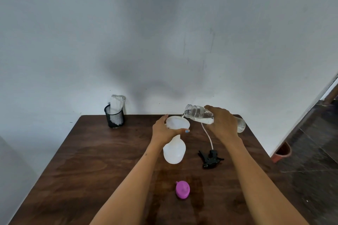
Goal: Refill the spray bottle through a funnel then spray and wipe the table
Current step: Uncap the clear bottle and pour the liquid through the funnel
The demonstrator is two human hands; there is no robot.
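Note:
A white translucent spray bottle (174,151) stands on the dark wooden table (91,160) with a white funnel (178,122) in its neck. My left hand (163,129) grips the funnel's rim from the left. My right hand (222,121) holds a clear water bottle (198,114) tipped to the left, and a thin stream runs from its mouth into the funnel. The black trigger sprayer head (210,159) with its white tube (207,135) lies on the table to the right of the spray bottle.
A purple cap (182,189) lies near the table's front middle. A black mesh cup (114,118) holding a white cloth (117,103) stands at the back left, against the wall. A red-brown bucket (281,152) sits on the floor to the right.

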